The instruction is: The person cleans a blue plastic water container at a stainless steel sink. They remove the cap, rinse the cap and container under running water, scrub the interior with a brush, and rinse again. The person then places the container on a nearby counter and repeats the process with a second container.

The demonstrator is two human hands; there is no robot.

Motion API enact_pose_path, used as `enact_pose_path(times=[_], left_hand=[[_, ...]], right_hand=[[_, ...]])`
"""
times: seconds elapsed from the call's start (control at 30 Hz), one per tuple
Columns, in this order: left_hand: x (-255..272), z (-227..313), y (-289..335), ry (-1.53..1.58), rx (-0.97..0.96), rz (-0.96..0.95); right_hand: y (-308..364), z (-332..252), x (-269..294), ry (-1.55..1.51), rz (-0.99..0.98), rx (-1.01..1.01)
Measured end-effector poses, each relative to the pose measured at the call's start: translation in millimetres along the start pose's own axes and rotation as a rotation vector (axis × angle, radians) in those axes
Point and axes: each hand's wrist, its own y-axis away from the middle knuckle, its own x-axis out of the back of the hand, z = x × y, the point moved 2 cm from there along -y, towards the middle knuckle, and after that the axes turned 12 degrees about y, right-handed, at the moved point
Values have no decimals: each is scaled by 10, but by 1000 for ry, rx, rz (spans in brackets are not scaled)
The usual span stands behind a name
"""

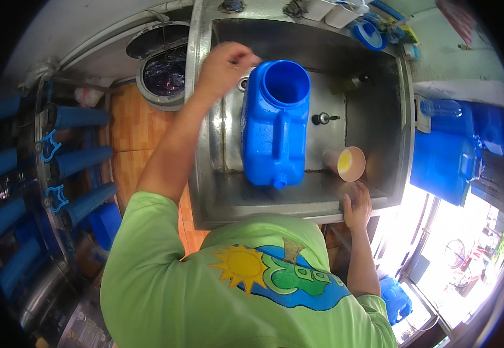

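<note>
A blue plastic water jug (256, 133) lies in the metal sink (197, 180), its wide round mouth at the far end and a small spout at the near end. My left hand (228, 65) is beside the mouth's left side, fingers curled and slightly blurred. Whether anything is pinched in them is hidden. At the sink's near right edge, my right hand (357, 206) rests with thumb and fingers apart. Just beyond its fingertips stands a round, pinkish cup-like container (354, 170) with something yellow inside. The hand looks empty.
A dark fitting (321, 119) sits on the sink floor right of the jug. White containers (340, 14) and a blue round lid (369, 35) stand behind. More blue jugs (440, 165) are at right, blue cylinders (83, 161) at left, and an open washer-like tub (162, 75) far left.
</note>
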Motion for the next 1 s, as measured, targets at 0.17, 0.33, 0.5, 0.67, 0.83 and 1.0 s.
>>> enact_pose_path(times=[0.17, 0.33, 0.5, 0.67, 0.83, 1.0], left_hand=[[-1019, 401, 69, -224, 30, -448], [-831, 477, 172, -225, 176, 28], [-882, 614, 1090, -464, 589, -239], [-1150, 649, 1437, -226, 602, -305], [-880, 733, 1388, -475, 512, -373], [-999, 827, 1483, -618, 259, -271]], right_hand=[[33, 12, 10, -31, 76, 5], [14, 5, 32, -109, 131, 10], [-3, 43, 78, -129, 23, 45], [-322, 311, 9, -293, -403, 63], [-1411, 750, -110, -379, -273, 55], [-2707, 625, 211, -346, -11, 138]])
